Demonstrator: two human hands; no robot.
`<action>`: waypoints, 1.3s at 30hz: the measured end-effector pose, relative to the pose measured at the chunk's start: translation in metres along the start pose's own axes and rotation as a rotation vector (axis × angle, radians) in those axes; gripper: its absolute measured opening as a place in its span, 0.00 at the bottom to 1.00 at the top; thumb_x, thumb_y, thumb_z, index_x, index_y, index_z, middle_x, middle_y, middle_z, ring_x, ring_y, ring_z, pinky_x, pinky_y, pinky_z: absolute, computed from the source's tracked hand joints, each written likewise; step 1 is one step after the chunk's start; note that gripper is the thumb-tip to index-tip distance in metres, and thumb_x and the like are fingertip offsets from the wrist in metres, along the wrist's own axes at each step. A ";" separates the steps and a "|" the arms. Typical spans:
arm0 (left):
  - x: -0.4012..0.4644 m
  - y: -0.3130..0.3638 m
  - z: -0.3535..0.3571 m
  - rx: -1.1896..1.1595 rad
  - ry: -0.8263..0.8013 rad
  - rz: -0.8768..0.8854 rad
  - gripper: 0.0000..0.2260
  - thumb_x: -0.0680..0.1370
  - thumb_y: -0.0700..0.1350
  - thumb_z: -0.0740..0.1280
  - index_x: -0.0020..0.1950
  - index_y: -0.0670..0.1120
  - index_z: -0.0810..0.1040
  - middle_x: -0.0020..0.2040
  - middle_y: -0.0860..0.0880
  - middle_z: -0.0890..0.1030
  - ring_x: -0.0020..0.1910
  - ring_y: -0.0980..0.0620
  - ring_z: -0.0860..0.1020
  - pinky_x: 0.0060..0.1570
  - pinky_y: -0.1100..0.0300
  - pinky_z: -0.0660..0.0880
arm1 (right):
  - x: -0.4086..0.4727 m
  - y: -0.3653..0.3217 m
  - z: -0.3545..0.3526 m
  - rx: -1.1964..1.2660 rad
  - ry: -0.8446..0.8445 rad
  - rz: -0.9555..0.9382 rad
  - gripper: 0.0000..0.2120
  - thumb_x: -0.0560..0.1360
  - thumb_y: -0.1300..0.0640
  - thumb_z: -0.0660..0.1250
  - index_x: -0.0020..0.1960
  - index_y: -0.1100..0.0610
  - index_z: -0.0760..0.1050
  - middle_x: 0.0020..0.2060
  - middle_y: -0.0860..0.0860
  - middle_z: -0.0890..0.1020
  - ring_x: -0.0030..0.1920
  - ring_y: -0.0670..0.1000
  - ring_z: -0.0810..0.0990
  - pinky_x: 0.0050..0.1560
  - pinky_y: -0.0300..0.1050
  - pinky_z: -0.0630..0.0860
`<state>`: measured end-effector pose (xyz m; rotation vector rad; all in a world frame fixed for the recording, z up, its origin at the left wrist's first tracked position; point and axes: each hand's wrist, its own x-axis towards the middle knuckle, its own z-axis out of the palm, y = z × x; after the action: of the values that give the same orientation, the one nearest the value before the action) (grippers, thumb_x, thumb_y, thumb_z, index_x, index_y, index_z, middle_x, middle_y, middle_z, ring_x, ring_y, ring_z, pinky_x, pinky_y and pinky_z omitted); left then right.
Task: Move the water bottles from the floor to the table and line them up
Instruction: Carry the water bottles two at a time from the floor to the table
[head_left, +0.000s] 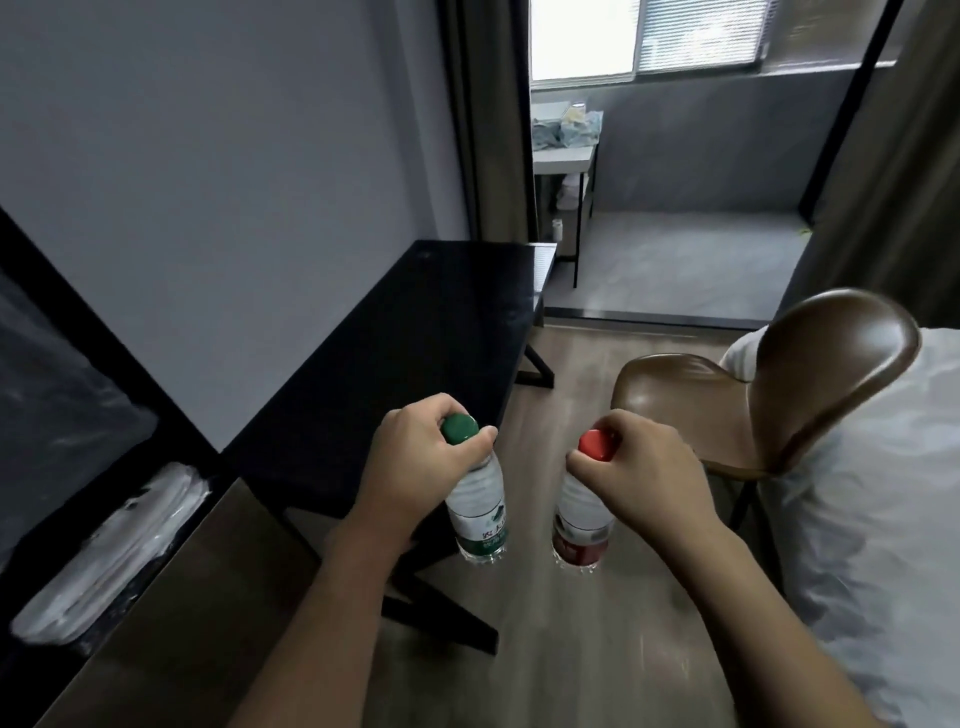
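Your left hand (415, 457) grips the neck of the green-cap bottle (475, 499), and your right hand (649, 467) grips the neck of the red-cap bottle (582, 514). Both bottles hang upright above the wood floor (571, 649), caps up and bottoms down, side by side but apart. A long black table (415, 332) stands just to your left against a grey wall (234, 130). A brown chair (779, 384) sits on your right, beside a white bed (883, 493).

Glossy black table (441, 322), clear plastic bottles (475, 499), wood-grain floor (571, 649).
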<state>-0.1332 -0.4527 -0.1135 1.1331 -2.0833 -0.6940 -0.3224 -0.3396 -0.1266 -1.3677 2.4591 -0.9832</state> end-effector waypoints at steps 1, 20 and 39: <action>0.018 -0.001 0.004 -0.004 -0.001 0.016 0.10 0.71 0.52 0.75 0.35 0.51 0.77 0.30 0.54 0.79 0.30 0.58 0.77 0.30 0.61 0.75 | 0.018 -0.001 0.000 -0.003 0.014 -0.004 0.11 0.65 0.44 0.68 0.43 0.48 0.76 0.36 0.44 0.79 0.39 0.50 0.78 0.36 0.44 0.71; 0.258 -0.059 0.071 0.161 0.115 -0.247 0.11 0.72 0.58 0.73 0.37 0.54 0.76 0.34 0.56 0.79 0.30 0.59 0.77 0.29 0.68 0.71 | 0.343 0.009 0.087 0.023 -0.270 -0.270 0.11 0.65 0.40 0.66 0.40 0.46 0.72 0.33 0.42 0.77 0.36 0.46 0.76 0.35 0.43 0.70; 0.310 -0.218 0.007 0.247 0.458 -0.679 0.12 0.73 0.58 0.73 0.39 0.55 0.73 0.33 0.56 0.77 0.35 0.60 0.77 0.30 0.68 0.66 | 0.466 -0.163 0.290 0.014 -0.724 -0.709 0.11 0.67 0.39 0.67 0.43 0.43 0.74 0.34 0.41 0.78 0.34 0.41 0.77 0.31 0.37 0.71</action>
<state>-0.1530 -0.8251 -0.1809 1.9662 -1.4092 -0.4119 -0.3476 -0.9095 -0.1713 -2.1611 1.4559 -0.4405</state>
